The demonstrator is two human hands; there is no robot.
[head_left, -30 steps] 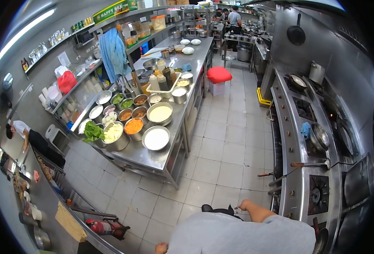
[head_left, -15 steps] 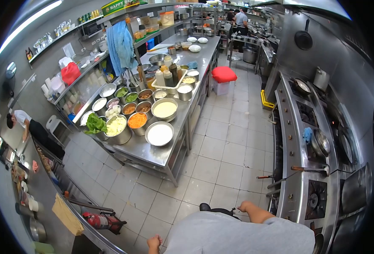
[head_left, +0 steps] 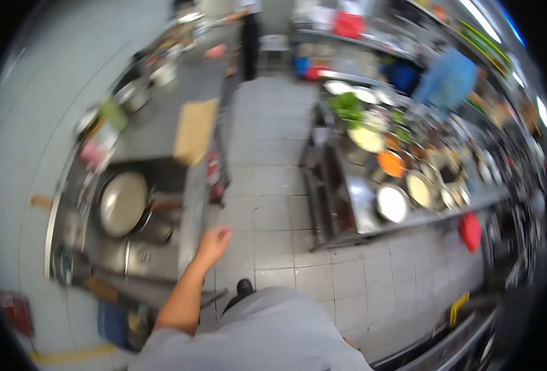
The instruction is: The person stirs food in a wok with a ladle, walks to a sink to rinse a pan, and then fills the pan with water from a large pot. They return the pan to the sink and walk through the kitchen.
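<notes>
My left hand (head_left: 214,243) hangs in front of my body beside the edge of the steel counter with the sink (head_left: 153,256), its fingers curled, and whether it holds anything is too blurred to tell. A large round pan (head_left: 124,203) lies in the counter's recess, left of that hand. My right hand is hidden; only a sliver of skin shows at the right edge of my grey shirt.
The steel prep table (head_left: 363,213) on the right bears bowls, including shredded orange food (head_left: 390,163) and leafy greens (head_left: 346,106). Brown cardboard (head_left: 195,131) lies on the left counter. Another person (head_left: 250,40) stands at the back beside a white chair (head_left: 274,48).
The view has swung left, bringing the sink counter and pan into sight and shifting the prep table right. My left hand now shows with its forearm; my right hand has left view.
</notes>
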